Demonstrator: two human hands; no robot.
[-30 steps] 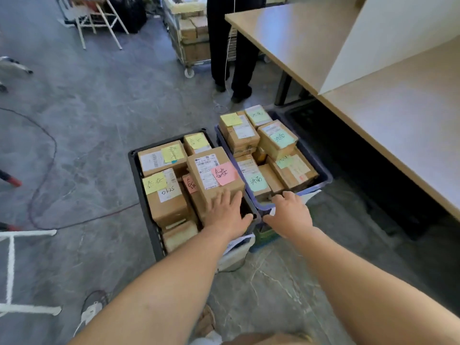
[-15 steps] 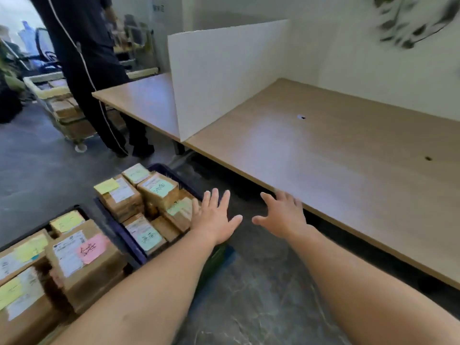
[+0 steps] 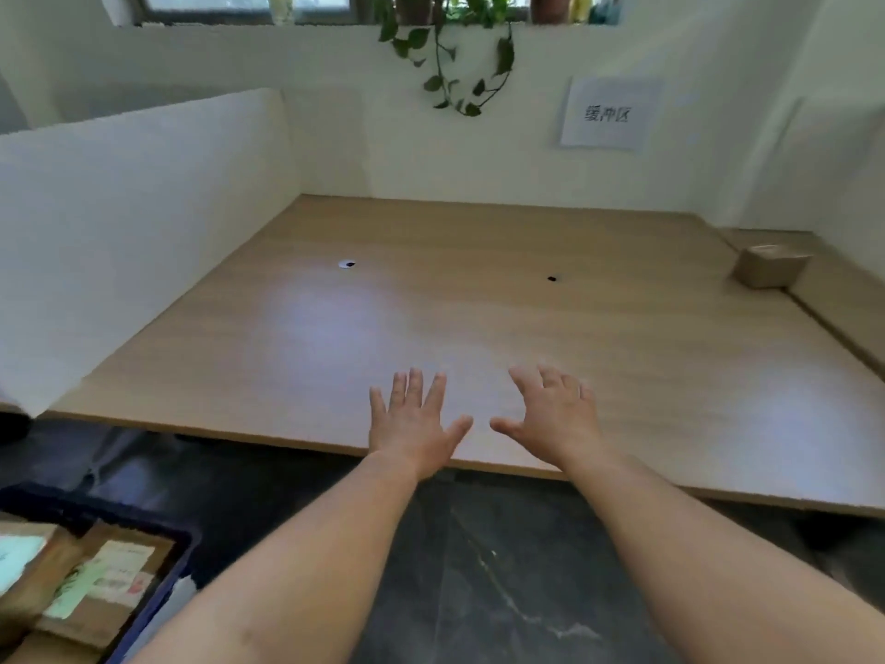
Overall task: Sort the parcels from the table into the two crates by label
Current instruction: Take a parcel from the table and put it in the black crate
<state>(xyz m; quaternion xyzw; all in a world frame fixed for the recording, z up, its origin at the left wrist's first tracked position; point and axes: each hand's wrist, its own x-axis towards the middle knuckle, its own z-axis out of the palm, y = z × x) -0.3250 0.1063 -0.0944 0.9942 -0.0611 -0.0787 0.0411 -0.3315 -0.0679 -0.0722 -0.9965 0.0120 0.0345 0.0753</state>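
**Both hands spread over the near edge of the surface, one parcel far off to the right**

A dark blue crate (image 3: 119, 517) shows at the lower left, cut off by the picture's edge and standing on the dark floor (image 3: 479, 567). It holds brown cardboard parcels (image 3: 115, 567) packed close together. Their tops carry white printed labels and pale green slips, and the writing is too blurred to read.

On the surface (image 3: 431, 304), a lone parcel (image 3: 771, 268) sits at the far right, near the wall and well apart from both hands. It is a small, plain brown box, and no label can be made out on it.

The left hand (image 3: 416, 419) and right hand (image 3: 555, 414) reach side by side over the near edge of the surface. Both are palm down with fingers spread, and neither holds anything. Whether they touch the wood or hover just above it cannot be told.

A white divider panel (image 3: 143, 222) stands along the left side of the surface. On the wall behind hang a paper sign (image 3: 606, 112) and a trailing plant (image 3: 450, 55). Two small marks (image 3: 346, 264) dot the wood between the hands and the wall.
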